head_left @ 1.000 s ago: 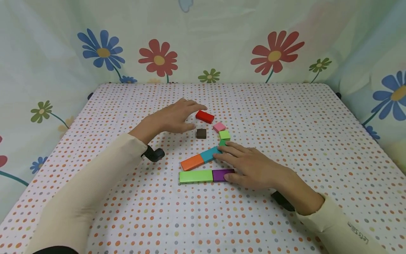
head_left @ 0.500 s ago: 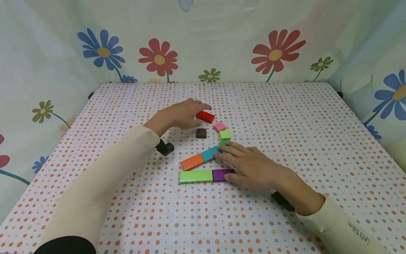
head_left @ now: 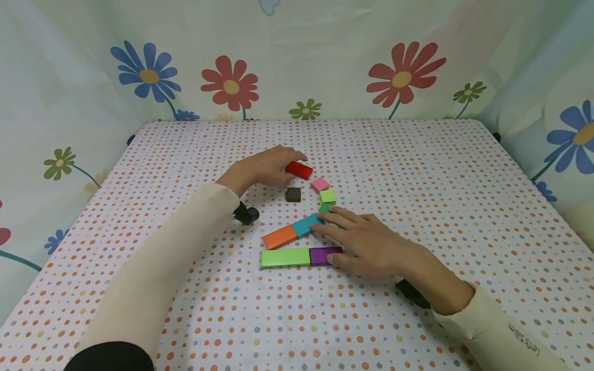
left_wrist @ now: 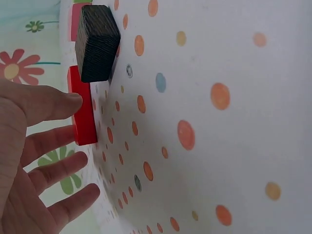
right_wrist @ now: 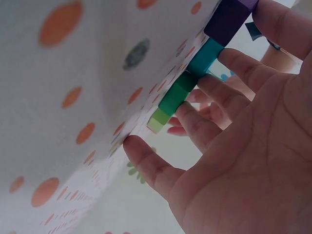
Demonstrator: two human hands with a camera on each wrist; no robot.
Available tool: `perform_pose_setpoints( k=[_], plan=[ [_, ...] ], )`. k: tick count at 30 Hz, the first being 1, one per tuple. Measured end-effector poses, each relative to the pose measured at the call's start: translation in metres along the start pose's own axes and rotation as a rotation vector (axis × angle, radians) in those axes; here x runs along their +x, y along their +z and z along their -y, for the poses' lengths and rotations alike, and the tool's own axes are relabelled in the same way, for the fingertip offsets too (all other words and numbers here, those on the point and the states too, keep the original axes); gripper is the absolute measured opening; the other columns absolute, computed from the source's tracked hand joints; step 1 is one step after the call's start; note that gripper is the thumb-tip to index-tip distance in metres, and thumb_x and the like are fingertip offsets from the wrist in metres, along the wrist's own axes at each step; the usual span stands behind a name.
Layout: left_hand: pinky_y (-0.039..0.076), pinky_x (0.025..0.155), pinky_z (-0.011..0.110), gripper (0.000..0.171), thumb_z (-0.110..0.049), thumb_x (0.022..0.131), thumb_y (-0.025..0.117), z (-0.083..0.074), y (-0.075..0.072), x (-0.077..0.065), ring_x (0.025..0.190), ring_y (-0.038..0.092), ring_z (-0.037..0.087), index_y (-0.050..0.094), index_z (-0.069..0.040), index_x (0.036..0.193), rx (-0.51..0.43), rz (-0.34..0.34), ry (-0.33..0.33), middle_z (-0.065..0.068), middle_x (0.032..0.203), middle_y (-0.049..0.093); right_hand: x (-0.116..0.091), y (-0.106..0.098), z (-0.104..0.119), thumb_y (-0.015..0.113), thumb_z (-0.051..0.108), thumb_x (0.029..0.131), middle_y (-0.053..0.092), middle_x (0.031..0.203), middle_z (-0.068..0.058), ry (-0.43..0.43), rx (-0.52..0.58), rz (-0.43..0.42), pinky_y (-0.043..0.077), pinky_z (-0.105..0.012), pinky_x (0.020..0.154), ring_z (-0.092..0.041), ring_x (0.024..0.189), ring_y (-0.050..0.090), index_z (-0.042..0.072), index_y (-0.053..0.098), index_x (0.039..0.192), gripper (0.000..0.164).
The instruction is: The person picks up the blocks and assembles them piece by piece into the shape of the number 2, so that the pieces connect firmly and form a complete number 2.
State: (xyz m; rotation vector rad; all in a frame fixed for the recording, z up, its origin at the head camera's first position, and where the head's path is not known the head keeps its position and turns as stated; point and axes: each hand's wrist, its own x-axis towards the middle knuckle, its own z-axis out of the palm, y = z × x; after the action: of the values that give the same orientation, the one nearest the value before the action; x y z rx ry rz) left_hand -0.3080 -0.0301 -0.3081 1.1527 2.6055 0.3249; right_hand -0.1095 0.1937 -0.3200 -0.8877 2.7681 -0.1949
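My left hand is at the red block, thumb on the near side and index finger on the far side, pinching its left end. The other left fingers are spread in the left wrist view. My right hand lies palm down, its thumb touching the purple block. Its fairly straight fingers touch the teal block and the green block, which they partly hide. A light-green block and a pink block continue the curved row towards the red block.
A dark brown block stands apart, just below my left hand. An orange block adjoins the teal one. A long light-green block adjoins the purple one. All lie on a dotted tablecloth before a flowered curtain.
My left hand has moved right and its thumb and index finger have closed on the red block. The right hand and the other blocks stay put.
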Motion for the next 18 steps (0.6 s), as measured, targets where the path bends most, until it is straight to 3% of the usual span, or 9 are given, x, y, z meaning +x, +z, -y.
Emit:
perform_pose_setpoints(
  k=[18],
  plan=[
    [0.039, 0.112, 0.040, 0.043, -0.011, 0.099, 0.058, -0.0013, 0.0045, 0.0098, 0.129, 0.046, 0.024, 0.058, -0.012, 0.142, 0.017, -0.013, 0.032, 0.006, 0.143, 0.055, 0.0000, 0.0009, -0.0009, 0.061, 0.045, 0.099, 0.027, 0.167, 0.000, -0.008, 0.000, -0.021, 0.033, -0.067, 0.108, -0.028, 0.156, 0.016, 0.028, 0.036, 0.159, 0.067]
  ],
)
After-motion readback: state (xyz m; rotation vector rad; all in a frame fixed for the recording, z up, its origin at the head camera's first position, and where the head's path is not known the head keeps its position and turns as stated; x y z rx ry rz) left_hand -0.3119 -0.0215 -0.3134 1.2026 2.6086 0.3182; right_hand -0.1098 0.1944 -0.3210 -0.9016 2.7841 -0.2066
